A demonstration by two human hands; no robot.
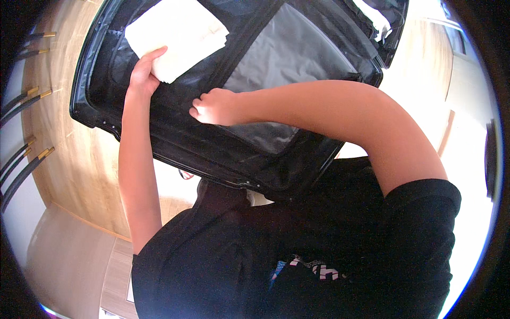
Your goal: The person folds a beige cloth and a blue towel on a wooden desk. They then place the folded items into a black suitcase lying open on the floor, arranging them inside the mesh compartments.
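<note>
A stack of folded white cloth or paper (177, 38) is gripped at its lower left edge by my left hand (145, 73), thumb on top. It is held over the left part of an open black suitcase (171, 107) with a mesh lining. My right hand (213, 107) is just right of and below the stack, over the suitcase's middle, its fingers curled; whether it pinches part of the lining cannot be told. Beside it, a grey translucent panel (295, 52) with a zip along its edge covers the right part of the suitcase.
Another black case part (392, 40) with a white item (372, 18) in it is at the upper right. Several black rods with gold-coloured tips (40, 155) stick out at the left, by a light wood surface (87, 175). The suitcase's near rim (199, 171) lies close to my body.
</note>
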